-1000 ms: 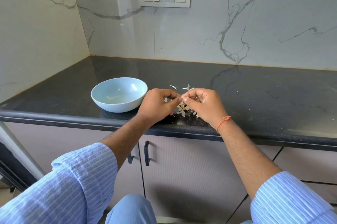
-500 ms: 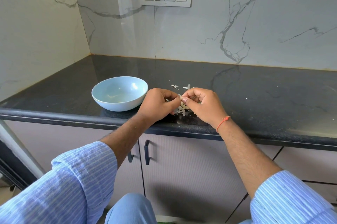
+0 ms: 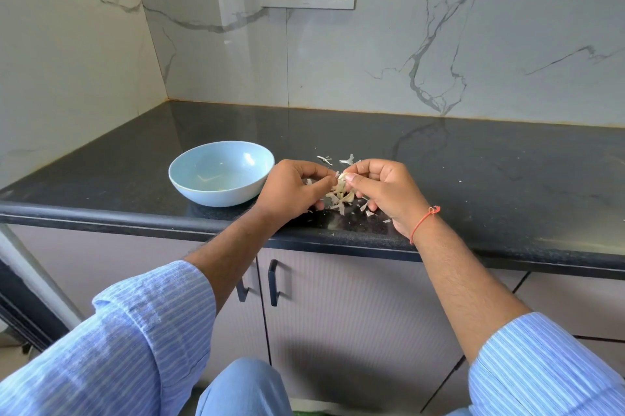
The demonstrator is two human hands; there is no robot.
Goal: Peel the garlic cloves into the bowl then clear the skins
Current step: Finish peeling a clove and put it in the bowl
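Head view: two hands peel garlic over a black granite countertop (image 3: 473, 172).
Largest is the countertop; on it a pale blue bowl (image 3: 189, 185) sits just left of the left hand (image 3: 287, 192). Left hand and right hand (image 3: 385, 192) both pinch one garlic clove (image 3: 341, 179) between fingertips above scattered garlic skins (image 3: 338, 202).

a dark speckled stone countertop (image 3: 456, 179) with a rounded front edge carries a round pale blue bowl (image 3: 221, 172), near that front edge. just right of the bowl lies a heap of thin whitish papery garlic skins (image 3: 340, 200), and a few loose scraps (image 3: 325, 159) rest behind the heap.
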